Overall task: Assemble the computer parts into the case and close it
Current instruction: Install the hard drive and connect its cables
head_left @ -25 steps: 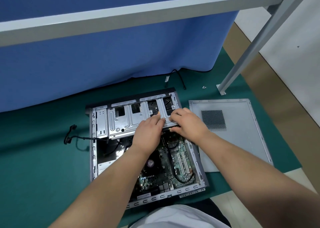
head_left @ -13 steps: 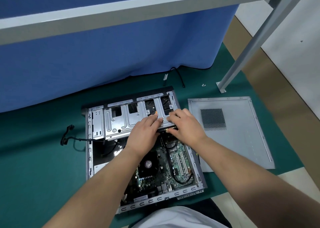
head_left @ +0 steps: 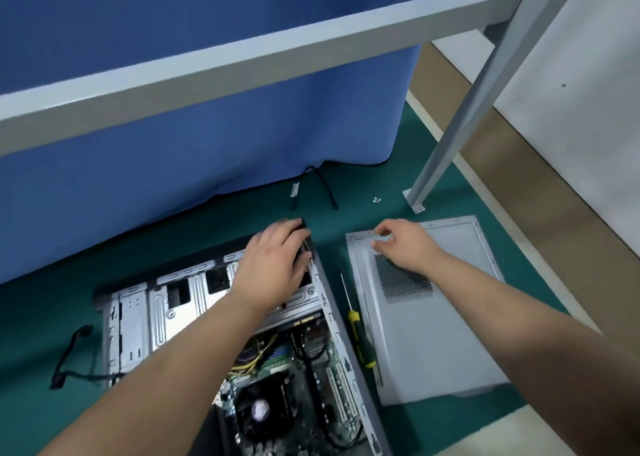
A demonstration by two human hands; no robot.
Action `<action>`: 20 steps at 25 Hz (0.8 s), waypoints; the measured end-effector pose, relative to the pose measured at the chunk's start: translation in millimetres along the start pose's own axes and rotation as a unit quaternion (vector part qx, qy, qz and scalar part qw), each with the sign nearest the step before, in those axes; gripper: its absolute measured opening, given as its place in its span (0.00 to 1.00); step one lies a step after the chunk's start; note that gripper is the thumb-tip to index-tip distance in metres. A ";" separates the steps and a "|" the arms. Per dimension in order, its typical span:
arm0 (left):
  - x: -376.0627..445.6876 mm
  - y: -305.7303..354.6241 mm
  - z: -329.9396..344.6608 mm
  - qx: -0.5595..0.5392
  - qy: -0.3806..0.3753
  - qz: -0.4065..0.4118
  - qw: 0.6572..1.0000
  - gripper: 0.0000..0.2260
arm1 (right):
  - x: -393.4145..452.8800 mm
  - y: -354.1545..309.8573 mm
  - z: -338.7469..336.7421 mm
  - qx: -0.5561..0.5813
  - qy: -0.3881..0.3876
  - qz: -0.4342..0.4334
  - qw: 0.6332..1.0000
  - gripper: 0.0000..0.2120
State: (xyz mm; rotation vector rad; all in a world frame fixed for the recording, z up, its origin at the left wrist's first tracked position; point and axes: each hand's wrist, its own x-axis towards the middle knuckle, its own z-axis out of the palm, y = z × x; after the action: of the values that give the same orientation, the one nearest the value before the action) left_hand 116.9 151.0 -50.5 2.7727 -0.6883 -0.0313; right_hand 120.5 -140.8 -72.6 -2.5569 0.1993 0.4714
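Left hand [head_left: 273,265] flat on far corner of open computer case [head_left: 346,334], fingers spread, curling over edge. Right hand [head_left: 403,244] over side panel [head_left: 433,334] far edge, fingers loosely curled; grip unclear. Screwdriver [head_left: 360,338] between case and panel.

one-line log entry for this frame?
left hand: on case top corner | right hand: at side panel edge | screwdriver: between them | case open

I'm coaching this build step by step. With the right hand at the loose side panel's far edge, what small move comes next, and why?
Probably grip the side panel edge with the right hand and lift it toward the open case, which the left hand steadies.
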 end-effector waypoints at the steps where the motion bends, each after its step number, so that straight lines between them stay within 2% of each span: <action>1: 16.0 2.8 3.2 -0.002 -0.030 -0.022 0.999 0.19 | 13.5 7.4 0.2 -0.008 -0.017 0.021 1.000 0.20; 4: 49.7 3.5 22.5 -0.007 -0.099 -0.104 0.990 0.21 | 51.1 21.8 2.5 0.003 -0.037 0.072 0.997 0.25; 7: 47.9 6.0 38.0 0.057 -0.026 -0.105 0.992 0.20 | 85.0 27.8 8.3 0.018 -0.004 0.083 0.996 0.25; 10: 45.2 5.9 47.6 0.070 0.033 -0.094 0.992 0.17 | 117.6 32.2 14.3 0.052 0.056 0.098 0.992 0.20; 16: 44.8 5.1 55.2 0.087 0.071 -0.082 0.990 0.16 | 148.0 37.5 34.5 -0.027 0.109 0.133 0.985 0.10; 20: 45.4 5.7 53.0 0.086 0.069 -0.084 0.990 0.17 | 149.4 35.1 43.3 -0.042 0.123 0.137 0.982 0.09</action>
State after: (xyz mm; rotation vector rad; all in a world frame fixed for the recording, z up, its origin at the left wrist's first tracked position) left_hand 149.8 111.1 -97.7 2.9559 -0.4391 0.1934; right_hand 238.4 -155.0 -178.9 -2.6789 0.6388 0.2653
